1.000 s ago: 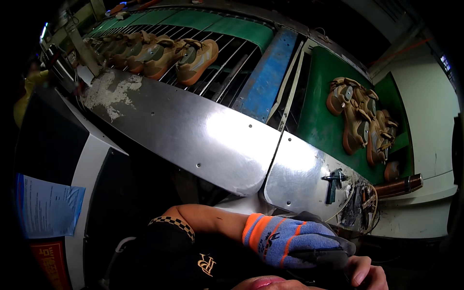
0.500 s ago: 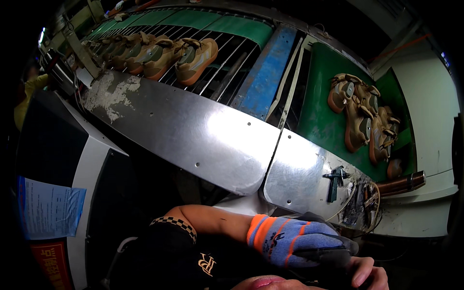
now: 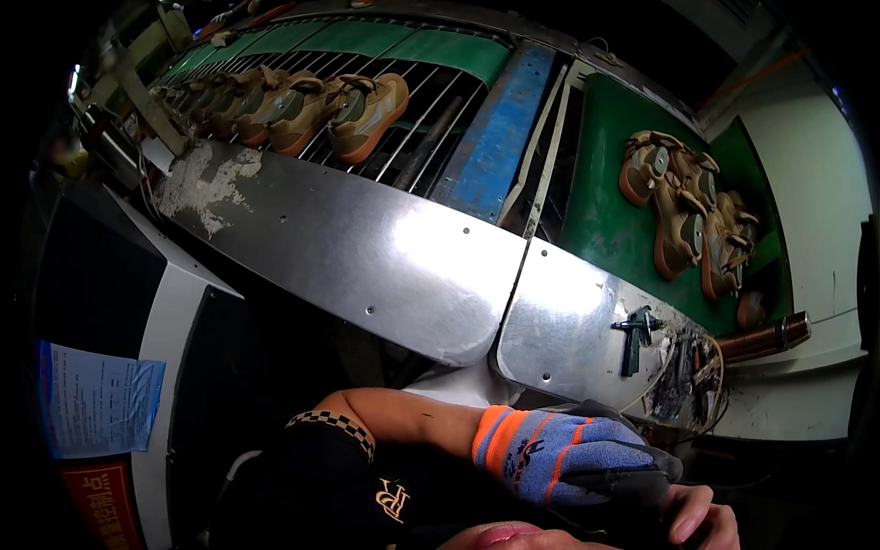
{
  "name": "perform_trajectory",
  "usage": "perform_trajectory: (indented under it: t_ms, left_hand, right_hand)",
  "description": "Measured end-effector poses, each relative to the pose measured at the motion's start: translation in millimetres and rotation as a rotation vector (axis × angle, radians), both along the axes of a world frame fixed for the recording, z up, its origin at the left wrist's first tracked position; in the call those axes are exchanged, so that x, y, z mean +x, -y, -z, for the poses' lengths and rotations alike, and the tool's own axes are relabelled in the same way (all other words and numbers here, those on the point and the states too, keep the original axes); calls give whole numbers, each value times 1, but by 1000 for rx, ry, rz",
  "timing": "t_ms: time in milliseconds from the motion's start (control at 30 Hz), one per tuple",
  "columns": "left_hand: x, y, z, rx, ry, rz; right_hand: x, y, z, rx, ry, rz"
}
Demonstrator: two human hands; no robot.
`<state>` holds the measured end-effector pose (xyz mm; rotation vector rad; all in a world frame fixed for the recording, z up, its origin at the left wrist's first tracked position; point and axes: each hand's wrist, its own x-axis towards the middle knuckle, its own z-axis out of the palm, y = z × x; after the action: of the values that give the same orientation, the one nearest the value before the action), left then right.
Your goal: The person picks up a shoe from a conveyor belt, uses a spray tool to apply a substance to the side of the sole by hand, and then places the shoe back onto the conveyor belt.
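Note:
My left hand wears a knitted blue-grey glove with orange bands and dark-coated fingers. It reaches across my body to the lower right, its fingers curled down. Right beside its fingertips is my right hand, with bare, bent fingers at the lower edge. The two hands meet around something dark; whether that is part of a glove or another thing, I cannot make out. Most of my right hand is hidden. Ahead of the hands, a dark green air blow gun lies on the metal ledge.
Tan shoes with gum soles stand in a row on the rod conveyor. Several more shoes lie in a pile on the green belt. A blue plate separates them. A copper-coloured cylinder juts out at the right.
The view has shifted very slightly. Both hands keep the same pose, close together at the lower right, and the shoes stay where they were.

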<state>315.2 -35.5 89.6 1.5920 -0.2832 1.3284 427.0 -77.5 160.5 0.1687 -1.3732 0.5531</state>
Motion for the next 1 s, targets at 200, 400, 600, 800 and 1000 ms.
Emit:
perform_trajectory:
  t_ms: [200,400,600,800,1000]
  left_hand:
    - [5,6,6,25,-51,-86]
    - [15,13,8,79,21,-102]
    - [8,3,10,74,-16,40]
    - [17,9,5,73,55,281]
    - [25,14,18,-56,154,468]
  right_hand:
    - [6,1,-1,-2,23,26]
    - [0,-9,3,172,-161,-61]
    - [45,-52,17,-160,-8,-420]
    - [22,-169,110,-605,252,294]
    - [-25,-217,196,-1083,400,204]
